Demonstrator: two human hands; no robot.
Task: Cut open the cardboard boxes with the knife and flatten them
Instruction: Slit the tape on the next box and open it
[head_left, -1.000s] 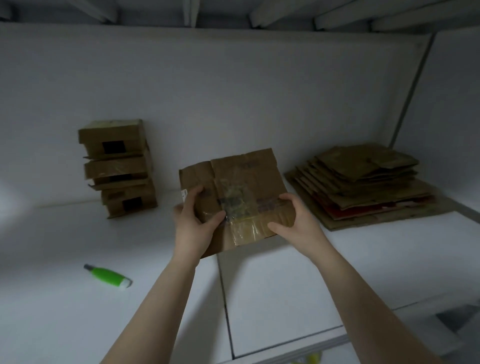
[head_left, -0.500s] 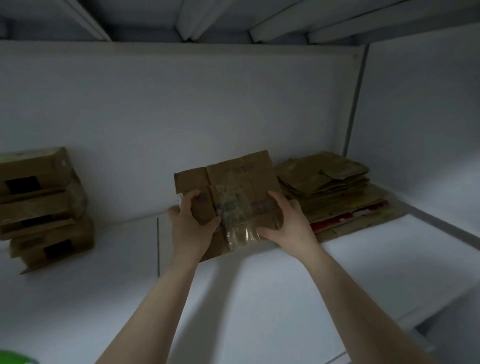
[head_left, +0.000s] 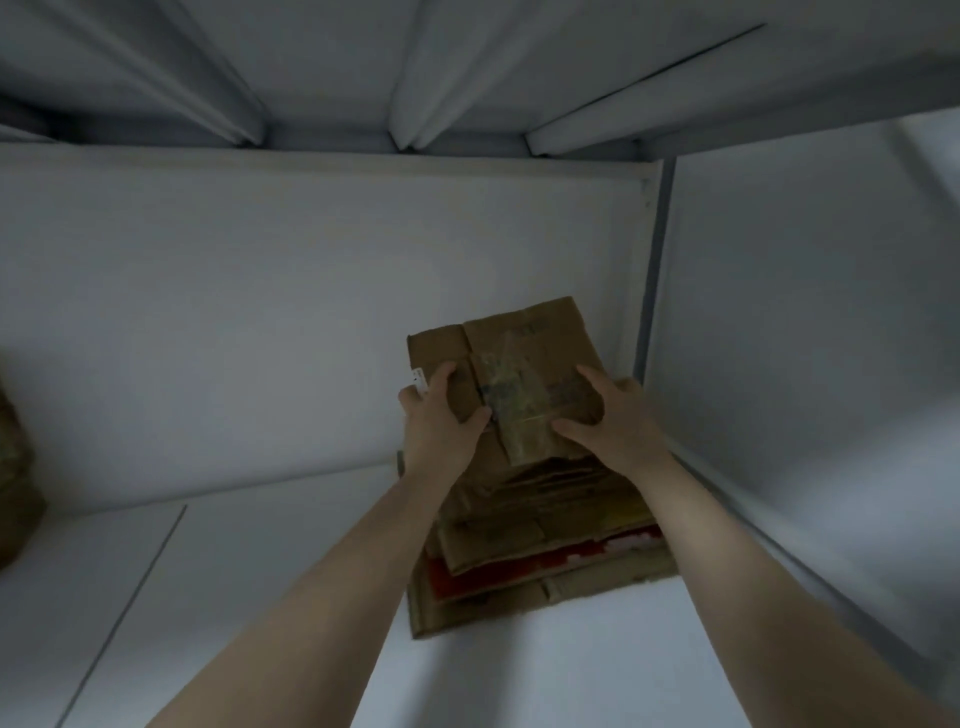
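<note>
Both hands (head_left: 441, 426) now hold flattened box (head_left: 519, 364) over cardboard stack (head_left: 545, 540).

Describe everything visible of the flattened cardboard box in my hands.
The flattened cardboard box is brown, worn and creased, with a fold line setting off a narrower left panel. Shiny clear tape crosses its middle, and a small white label sticks out at its left edge. It is tilted, far edge raised, over the pile of flattened cardboard. The left hand grips its left edge, the right hand its right side, thumbs on top. Whether it rests on the pile is unclear.
</note>
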